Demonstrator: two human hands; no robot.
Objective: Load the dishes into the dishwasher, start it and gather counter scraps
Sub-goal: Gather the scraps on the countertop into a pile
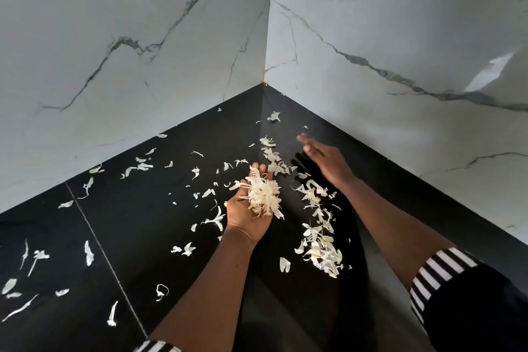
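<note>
Filling most of the view, two white wall panels (128, 37) with grey veins meet in a corner. Below them is a glossy black counter (148, 226), with a thin seam (105, 251) running across its left part. The person's two bare forearms reach in from the bottom edge, and a black-and-white striped sleeve (440, 274) is pushed up on the right arm.

The left hand (245, 217) is palm up over the middle of the counter. Its fingers are relaxed and nearly straight, cupping rather than pinching. A handful of pale scraps (264, 194) lies loose on the palm, some hanging over its edge.

The right hand (323, 157) is farther back toward the corner. Its fingers are straight and held together, pointing at the back wall. It is motion-blurred, low over the counter, and contact cannot be told.

A ragged row of scraps (320, 240) lies on the counter between the two arms, running from near the right hand down toward the right elbow, thickest at the near end. Loose scattered peelings (88, 254) are spread across the left half, well apart from each other, with a few tiny bits near the corner (274, 116).
</note>
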